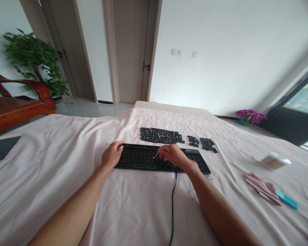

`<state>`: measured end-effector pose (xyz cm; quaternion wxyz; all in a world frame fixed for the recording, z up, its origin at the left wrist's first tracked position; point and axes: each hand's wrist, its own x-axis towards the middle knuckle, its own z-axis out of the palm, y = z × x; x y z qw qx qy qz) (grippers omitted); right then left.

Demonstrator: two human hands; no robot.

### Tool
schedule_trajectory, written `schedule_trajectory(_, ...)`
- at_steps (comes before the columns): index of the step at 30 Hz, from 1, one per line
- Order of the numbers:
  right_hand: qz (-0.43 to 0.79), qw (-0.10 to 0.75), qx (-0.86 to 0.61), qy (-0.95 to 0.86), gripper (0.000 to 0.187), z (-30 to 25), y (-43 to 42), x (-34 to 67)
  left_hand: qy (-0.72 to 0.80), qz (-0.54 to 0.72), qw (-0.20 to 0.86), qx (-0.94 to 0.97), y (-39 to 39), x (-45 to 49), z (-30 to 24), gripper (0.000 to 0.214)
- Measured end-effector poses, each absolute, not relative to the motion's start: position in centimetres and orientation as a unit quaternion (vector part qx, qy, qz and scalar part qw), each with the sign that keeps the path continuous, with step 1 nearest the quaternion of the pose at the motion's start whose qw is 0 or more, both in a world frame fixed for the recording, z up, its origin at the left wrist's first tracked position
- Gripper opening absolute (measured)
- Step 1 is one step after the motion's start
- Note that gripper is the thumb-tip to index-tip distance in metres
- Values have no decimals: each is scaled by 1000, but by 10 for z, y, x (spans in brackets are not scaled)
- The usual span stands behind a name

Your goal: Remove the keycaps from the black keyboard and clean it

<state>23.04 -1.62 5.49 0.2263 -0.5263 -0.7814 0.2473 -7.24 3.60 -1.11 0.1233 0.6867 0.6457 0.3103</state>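
Note:
A black keyboard (143, 166) without its keycaps lies on the pink cloth, its bare key sockets facing up. At its upper left corner, my left hand (112, 153) is closed on the frame, thumb and fingers at the edge. Over the middle of the board, my right hand (173, 155) pinches a thin pale cotton swab (155, 156), whose tip points down and left at the sockets. My right hand covers part of the board. Beyond the keyboard lie many loose black keycaps (160, 136), with smaller groups of keycaps (207, 143) to the right.
A black cable (172, 208) runs from the keyboard toward me. On the right are a clear box of swabs (275, 161), a folded pink cloth (263, 189) and a blue object (287, 200). A dark flat panel (3, 148) lies at far left.

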Motion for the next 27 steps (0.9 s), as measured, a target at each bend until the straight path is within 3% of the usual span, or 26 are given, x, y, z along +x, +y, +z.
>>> schedule_trajectory(8, 162, 190, -575, -779, 28, 69, -22, 232, 646, 310, 124, 686, 37, -72, -12, 30)
schedule_trajectory(27, 116, 62, -664, -736, 29, 96, -25, 263, 648, 308, 126, 685, 37, -72, -12, 30)
